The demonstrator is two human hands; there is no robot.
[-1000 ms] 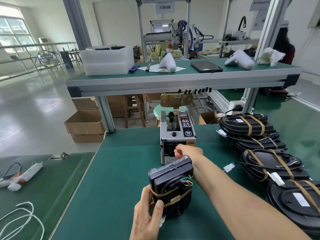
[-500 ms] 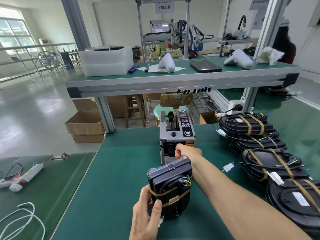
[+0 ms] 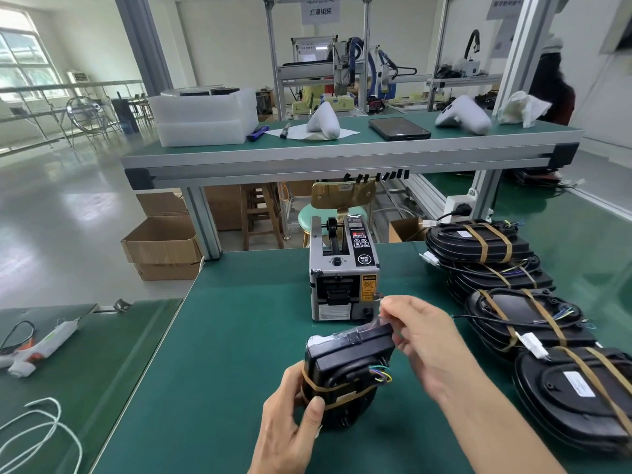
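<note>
Item 1: black unit, a moulded plastic housing. It is held upright over the green bench mat, in front of the tape dispenser and apart from it. A tan band is wrapped around its lower half, and coloured wires show at its right side.

Item 2: left hand. Its fingers are curled round the lower left of the black unit, with the thumb pressed on the front just below the band.

Item 3: right hand, blurred. Thumb and fingertips are closed in a pinch on the clear tape strip, just above the unit's top right corner. It is not clear whether the strip is stuck to the housing.

Item 4: tape dispenser, a grey automatic machine standing on the mat behind the hands.

Item 5: banded black units, laid overlapping in a row along the right of the bench, with white connectors on their leads.

Item 6: glue gun and white cord, on the neighbouring bench to the left.

Item 7: upper shelf, carrying foam trays, a tablet and white housings.
</note>
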